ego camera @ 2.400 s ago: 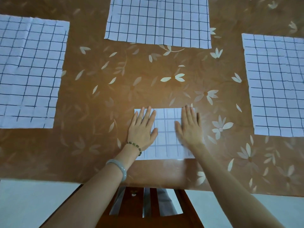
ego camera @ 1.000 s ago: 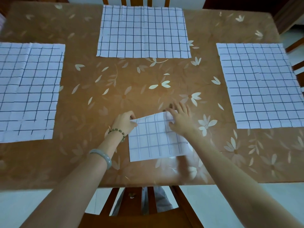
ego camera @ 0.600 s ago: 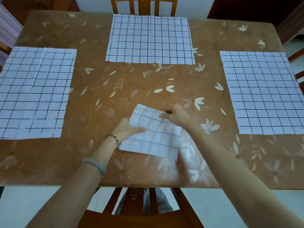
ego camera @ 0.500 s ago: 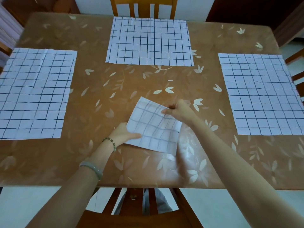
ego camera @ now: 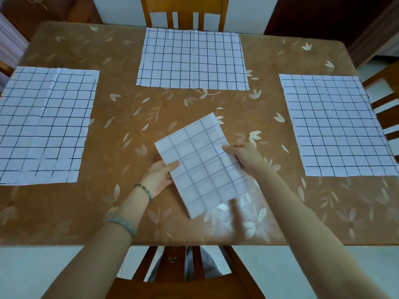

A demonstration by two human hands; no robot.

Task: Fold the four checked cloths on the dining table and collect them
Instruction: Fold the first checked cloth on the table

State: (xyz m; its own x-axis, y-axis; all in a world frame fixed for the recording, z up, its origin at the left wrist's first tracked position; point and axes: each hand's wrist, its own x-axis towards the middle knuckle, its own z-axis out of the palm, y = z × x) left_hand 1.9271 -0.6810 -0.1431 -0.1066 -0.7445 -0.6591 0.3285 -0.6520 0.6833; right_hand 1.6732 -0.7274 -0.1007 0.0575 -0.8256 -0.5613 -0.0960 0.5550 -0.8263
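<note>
A folded white checked cloth [ego camera: 200, 162] is held just above the near middle of the brown flowered table [ego camera: 133, 117], turned at a slant. My left hand [ego camera: 160, 176] grips its left edge, thumb on top. My right hand [ego camera: 245, 153] pinches its right edge. Three more checked cloths lie spread flat: one at the left [ego camera: 43, 126], one at the far middle [ego camera: 192, 60], one at the right [ego camera: 334, 124].
Wooden chairs stand at the near edge [ego camera: 183, 275], the far edge [ego camera: 183, 14] and the right side [ego camera: 386, 104] of the table. Pale floor shows below the near table edge.
My hands stopped pressing the folded cloth flat, took it by its left and right edges, lifted it off the table and rotated it to a slant.
</note>
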